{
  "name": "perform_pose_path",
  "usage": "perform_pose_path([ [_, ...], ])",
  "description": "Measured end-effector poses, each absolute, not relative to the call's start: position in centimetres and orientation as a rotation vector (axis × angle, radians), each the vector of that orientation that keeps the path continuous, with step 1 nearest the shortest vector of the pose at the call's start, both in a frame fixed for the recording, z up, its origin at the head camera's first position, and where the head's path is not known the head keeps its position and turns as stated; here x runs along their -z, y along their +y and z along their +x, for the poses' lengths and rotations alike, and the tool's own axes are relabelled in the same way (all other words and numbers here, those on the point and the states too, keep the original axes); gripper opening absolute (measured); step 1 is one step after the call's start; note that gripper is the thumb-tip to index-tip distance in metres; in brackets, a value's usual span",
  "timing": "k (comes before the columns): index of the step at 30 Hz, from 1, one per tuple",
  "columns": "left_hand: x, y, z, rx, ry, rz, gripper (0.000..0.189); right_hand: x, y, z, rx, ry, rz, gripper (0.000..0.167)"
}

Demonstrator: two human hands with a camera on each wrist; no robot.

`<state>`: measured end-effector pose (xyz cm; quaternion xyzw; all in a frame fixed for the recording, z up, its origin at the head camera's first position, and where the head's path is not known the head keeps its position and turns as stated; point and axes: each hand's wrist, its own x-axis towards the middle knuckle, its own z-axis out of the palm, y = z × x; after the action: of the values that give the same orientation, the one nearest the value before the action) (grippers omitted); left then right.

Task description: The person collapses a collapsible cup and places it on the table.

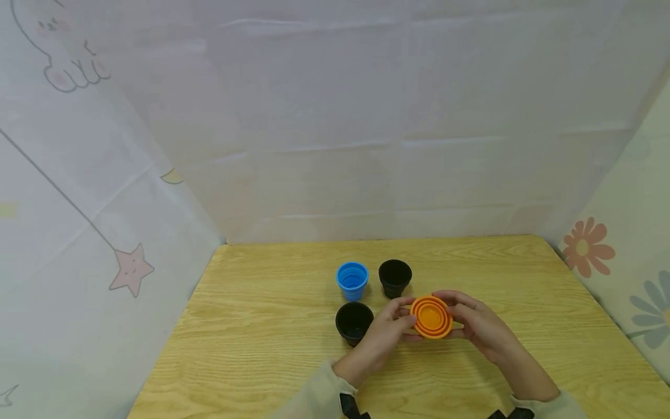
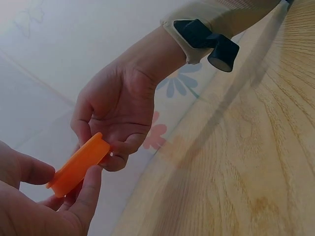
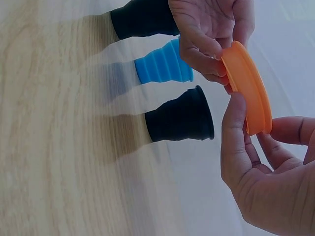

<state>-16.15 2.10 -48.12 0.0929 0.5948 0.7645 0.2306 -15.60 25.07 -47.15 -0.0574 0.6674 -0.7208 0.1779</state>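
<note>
An orange collapsible cup point(image 1: 431, 317), folded flat into rings, is held above the table between both hands. My left hand point(image 1: 386, 329) pinches its left edge, thumb on the rim and fingers beneath. On the opposite edge my right hand point(image 1: 480, 324) grips it the same way. From the side, in the left wrist view, the orange cup point(image 2: 78, 167) looks like a thin disc, and the right wrist view shows its flared rim and short wall. Nearest the left hand stands a black collapsible cup point(image 1: 353, 322), upright and expanded, its right side partly hidden by that hand.
A blue expanded cup point(image 1: 352, 279) and a second black cup point(image 1: 395, 278) stand upright behind the hands on the wooden table point(image 1: 251, 326). Printed white cloth point(image 1: 335, 128) hangs along the back and both sides of the table.
</note>
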Motion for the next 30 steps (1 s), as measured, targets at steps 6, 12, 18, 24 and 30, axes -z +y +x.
perform_pose_path([
  [6,48.9,2.3,-16.3,-2.113,1.627,0.226,0.042,47.8,25.3,-16.1,1.997,1.881,-0.109,0.04],
  [12,49.6,2.6,-16.6,-2.111,1.618,0.151,0.042,48.9,25.6,-16.7,1.975,1.881,-0.078,0.042],
  [18,50.4,3.0,-16.6,-2.125,1.601,0.076,0.044,49.7,25.7,-17.0,1.967,1.863,-0.056,0.044],
  [24,50.8,3.4,-16.7,-2.117,1.612,0.025,0.039,50.0,25.8,-17.2,1.953,1.869,-0.035,0.046],
  [30,51.3,3.6,-16.9,-2.101,1.598,0.008,0.039,50.5,26.0,-17.4,1.93,1.878,-0.008,0.047],
])
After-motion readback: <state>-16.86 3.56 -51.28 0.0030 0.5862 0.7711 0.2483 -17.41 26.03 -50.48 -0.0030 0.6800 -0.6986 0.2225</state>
